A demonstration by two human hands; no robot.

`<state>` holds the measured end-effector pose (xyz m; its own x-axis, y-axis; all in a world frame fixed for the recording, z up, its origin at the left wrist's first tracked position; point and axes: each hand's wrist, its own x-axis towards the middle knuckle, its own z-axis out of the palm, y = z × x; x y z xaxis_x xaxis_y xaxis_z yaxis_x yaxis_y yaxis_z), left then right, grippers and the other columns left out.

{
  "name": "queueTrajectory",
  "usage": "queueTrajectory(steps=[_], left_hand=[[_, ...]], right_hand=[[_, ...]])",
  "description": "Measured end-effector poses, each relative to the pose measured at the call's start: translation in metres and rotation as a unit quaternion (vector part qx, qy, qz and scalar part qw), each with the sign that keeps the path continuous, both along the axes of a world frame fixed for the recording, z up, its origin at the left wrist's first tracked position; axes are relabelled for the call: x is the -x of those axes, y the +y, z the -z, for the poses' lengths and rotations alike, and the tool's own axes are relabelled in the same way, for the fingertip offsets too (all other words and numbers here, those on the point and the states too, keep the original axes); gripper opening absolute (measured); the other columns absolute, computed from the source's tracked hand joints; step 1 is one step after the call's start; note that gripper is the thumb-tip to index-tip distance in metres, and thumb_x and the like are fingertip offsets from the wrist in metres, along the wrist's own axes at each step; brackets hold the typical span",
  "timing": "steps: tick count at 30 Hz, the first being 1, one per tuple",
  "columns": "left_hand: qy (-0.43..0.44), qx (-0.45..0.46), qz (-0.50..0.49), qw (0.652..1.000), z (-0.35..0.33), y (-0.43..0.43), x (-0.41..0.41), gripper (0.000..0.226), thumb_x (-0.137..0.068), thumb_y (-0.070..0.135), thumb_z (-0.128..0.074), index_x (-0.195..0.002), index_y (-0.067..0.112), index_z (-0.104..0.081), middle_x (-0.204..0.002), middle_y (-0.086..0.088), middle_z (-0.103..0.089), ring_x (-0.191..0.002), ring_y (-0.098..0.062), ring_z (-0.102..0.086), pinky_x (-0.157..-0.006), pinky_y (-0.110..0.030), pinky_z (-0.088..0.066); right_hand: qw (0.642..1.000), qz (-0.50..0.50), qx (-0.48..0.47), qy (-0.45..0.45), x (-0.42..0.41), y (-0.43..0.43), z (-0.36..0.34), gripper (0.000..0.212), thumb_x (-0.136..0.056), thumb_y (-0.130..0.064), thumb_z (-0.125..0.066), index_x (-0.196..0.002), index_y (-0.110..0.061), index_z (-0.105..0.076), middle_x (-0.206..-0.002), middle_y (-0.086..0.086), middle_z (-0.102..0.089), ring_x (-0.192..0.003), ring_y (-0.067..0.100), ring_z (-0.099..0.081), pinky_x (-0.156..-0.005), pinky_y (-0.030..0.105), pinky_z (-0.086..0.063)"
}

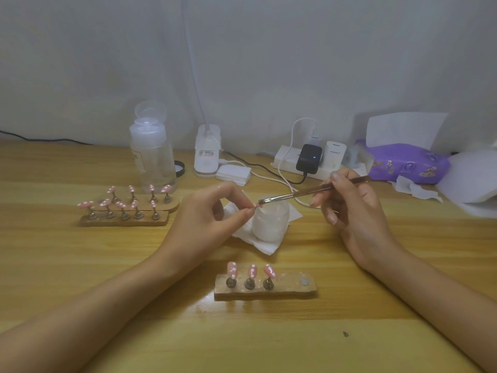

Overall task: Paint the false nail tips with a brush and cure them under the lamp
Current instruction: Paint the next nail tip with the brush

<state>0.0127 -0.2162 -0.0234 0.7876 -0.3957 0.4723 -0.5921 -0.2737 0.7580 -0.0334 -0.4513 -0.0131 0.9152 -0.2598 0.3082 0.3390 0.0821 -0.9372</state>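
Head view logged. Found left hand (212,219) pinching one nail tip (251,209) between thumb and forefinger, just above the white jar (270,224) set on a tissue (265,247). Found right hand (355,211) gripping the brush (295,194) pen-fashion, bristles touching or just beside the pinched tip; cannot tell which.

Judged step: painting a single tip held off its stand.

Counted three pink dotted tips (252,270) upright on the near holder bar (285,292), with room at its right end. Noted two more holder bars (126,223) at far left, carrying similar tips. Took the white gooseneck unit (205,154) at the back for the lamp; not certain.

Next move, as judged: finish the stroke with light pressure, hold the wet face clear of the fingers, reseat the tip on the free end of the near bar, then carry to the lamp.

Risk: smearing the coat on the thumb while reseating.
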Motion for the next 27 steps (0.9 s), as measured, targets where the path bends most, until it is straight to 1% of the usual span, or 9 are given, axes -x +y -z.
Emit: queueTrajectory(steps=[4, 8, 10, 14, 18, 22, 25, 27], left_hand=[[0.003, 0.004, 0.001, 1.0, -0.0002, 0.0003, 0.0004, 0.01, -0.085, 0.024, -0.074, -0.078, 0.027, -0.069, -0.075, -0.006, -0.066, -0.06, -0.023, -0.048, -0.066, -0.036, -0.043], [0.002, 0.003, 0.002, 1.0, -0.0005, 0.0002, 0.0008, 0.01, -0.085, 0.025, -0.074, -0.078, 0.029, -0.069, -0.074, 0.003, -0.067, -0.06, -0.021, -0.048, -0.064, -0.034, -0.044], [0.002, 0.005, 0.005, 1.0, -0.0004, 0.0004, 0.0005, 0.008, -0.085, 0.026, -0.073, -0.078, 0.029, -0.069, -0.075, 0.003, -0.067, -0.06, -0.021, -0.048, -0.064, -0.035, -0.045], [-0.001, 0.005, 0.005, 1.0, 0.0, 0.0014, 0.0001, 0.008, -0.085, 0.027, -0.073, -0.078, 0.029, -0.069, -0.075, -0.004, -0.067, -0.059, -0.023, -0.048, -0.064, -0.037, -0.044], [-0.004, 0.004, 0.005, 1.0, 0.0001, 0.0009, 0.0, 0.007, -0.084, 0.03, -0.071, -0.078, 0.029, -0.068, -0.077, -0.003, -0.068, -0.059, -0.022, -0.048, -0.065, -0.038, -0.045], [-0.008, -0.003, 0.003, 1.0, -0.0001, 0.0003, -0.0002, 0.009, -0.086, 0.027, -0.073, -0.079, 0.029, -0.068, -0.079, -0.005, -0.068, -0.059, -0.021, -0.049, -0.066, -0.04, -0.046], [-0.01, -0.001, 0.003, 1.0, -0.0001, 0.0005, -0.0003, 0.01, -0.086, 0.024, -0.074, -0.079, 0.03, -0.068, -0.077, 0.0, -0.067, -0.059, -0.021, -0.048, -0.066, -0.04, -0.046], [-0.008, -0.001, 0.004, 1.0, -0.0006, 0.0004, 0.0, 0.011, -0.085, 0.025, -0.073, -0.078, 0.031, -0.068, -0.077, -0.001, -0.068, -0.059, -0.022, -0.048, -0.067, -0.041, -0.046]], right_hand=[[1.0, 0.012, 0.018, 0.022, -0.0003, -0.0002, 0.0009, 0.025, -0.102, -0.019, -0.046, -0.078, -0.016, -0.051, -0.066, 0.008, -0.07, -0.038, 0.009, -0.04, -0.037, 0.014, -0.028], [0.999, 0.03, -0.004, 0.022, 0.0, -0.0002, -0.0006, 0.026, -0.103, -0.018, -0.045, -0.077, -0.015, -0.05, -0.062, 0.006, -0.069, -0.037, 0.009, -0.039, -0.037, 0.016, -0.025], [1.0, 0.022, -0.01, 0.009, 0.0008, 0.0008, -0.0015, 0.026, -0.102, -0.019, -0.045, -0.077, -0.016, -0.051, -0.062, 0.006, -0.069, -0.037, 0.009, -0.039, -0.037, 0.016, -0.024], [1.0, 0.006, 0.018, 0.011, 0.002, 0.003, -0.0017, 0.026, -0.102, -0.02, -0.046, -0.077, -0.018, -0.051, -0.066, 0.008, -0.07, -0.039, 0.009, -0.041, -0.037, 0.015, -0.027], [0.999, 0.018, 0.027, 0.02, 0.0014, 0.0019, -0.0009, 0.024, -0.102, -0.018, -0.045, -0.079, -0.014, -0.05, -0.065, 0.008, -0.07, -0.038, 0.009, -0.039, -0.037, 0.014, -0.028], [0.999, 0.023, 0.035, 0.024, 0.0011, 0.0016, -0.0005, 0.022, -0.103, -0.018, -0.045, -0.082, -0.012, -0.05, -0.064, 0.008, -0.069, -0.038, 0.009, -0.039, -0.037, 0.015, -0.028], [0.999, 0.05, 0.008, 0.016, 0.001, 0.0006, -0.0011, 0.025, -0.102, -0.017, -0.045, -0.078, -0.014, -0.05, -0.058, 0.007, -0.065, -0.037, 0.01, -0.038, -0.039, 0.018, -0.026], [0.997, 0.078, -0.02, 0.009, 0.001, -0.0016, -0.0024, 0.027, -0.102, -0.017, -0.045, -0.075, -0.016, -0.049, -0.052, 0.004, -0.059, -0.038, 0.011, -0.039, -0.038, 0.018, -0.028]])
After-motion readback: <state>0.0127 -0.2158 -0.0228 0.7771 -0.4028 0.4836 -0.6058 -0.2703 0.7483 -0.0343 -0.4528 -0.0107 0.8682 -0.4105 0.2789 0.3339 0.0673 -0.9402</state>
